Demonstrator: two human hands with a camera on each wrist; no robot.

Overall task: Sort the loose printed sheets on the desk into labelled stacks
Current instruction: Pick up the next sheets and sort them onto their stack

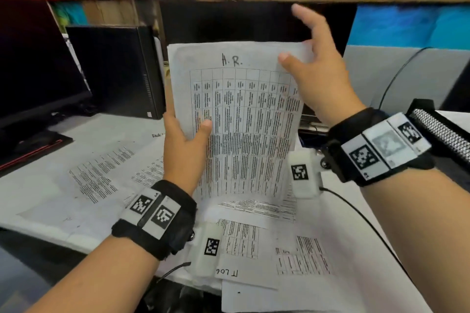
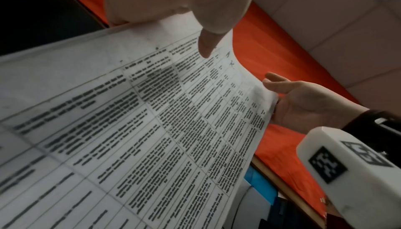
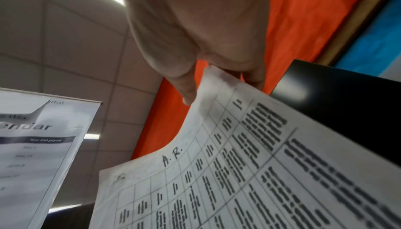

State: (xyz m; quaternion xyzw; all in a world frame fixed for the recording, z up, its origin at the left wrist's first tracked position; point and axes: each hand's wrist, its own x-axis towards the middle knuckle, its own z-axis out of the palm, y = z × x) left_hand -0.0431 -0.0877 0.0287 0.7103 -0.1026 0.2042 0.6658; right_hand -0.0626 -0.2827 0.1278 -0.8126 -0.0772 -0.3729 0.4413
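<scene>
I hold up one printed table sheet (image 1: 241, 122), hand-marked "A.R." at its top, upright over the desk. My left hand (image 1: 188, 129) grips its left edge, thumb on the printed face and fingers hidden behind. My right hand (image 1: 305, 58) pinches the top right corner, thumb in front and fingers behind, with the index finger stretched up clear of the paper. The left wrist view shows the sheet (image 2: 152, 129) under my left thumb (image 2: 206, 44), with the right hand (image 2: 303, 104) at its far edge. In the right wrist view the "A.R." sheet (image 3: 260, 164) runs between thumb and fingers of the right hand (image 3: 206, 44).
Several loose printed sheets (image 1: 101, 178) lie spread over the white desk, one marked "IT LOG" (image 1: 226, 272) at the front edge. A monitor (image 1: 33, 71) and a black computer case (image 1: 114, 68) stand at the left, another dark screen (image 1: 229, 23) behind. A black cable (image 1: 356, 213) crosses the right side.
</scene>
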